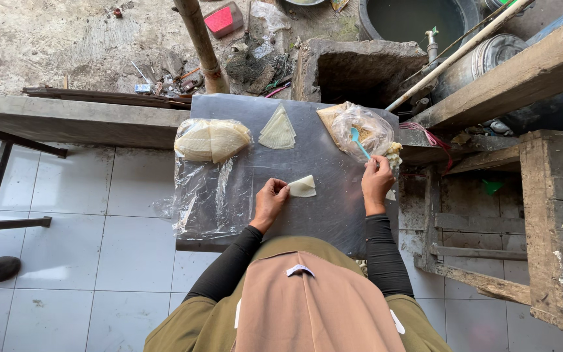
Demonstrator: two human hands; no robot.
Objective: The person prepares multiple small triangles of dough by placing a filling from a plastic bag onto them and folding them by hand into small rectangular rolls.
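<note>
Grasped by left hand (pixel 269 202) fingertips — folded pastry wrapper (pixel 303 187), flat on the grey board (pixel 333 208) at centre. Right hand (pixel 376 184) grips a blue spoon (pixel 358 141) — bowl inside the plastic filling bag (pixel 366 130).

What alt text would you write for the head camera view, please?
Seen from above, a person's left hand holds a folded pastry sheet on a grey board, while the right hand holds a blue spoon in a bag of filling.
</note>
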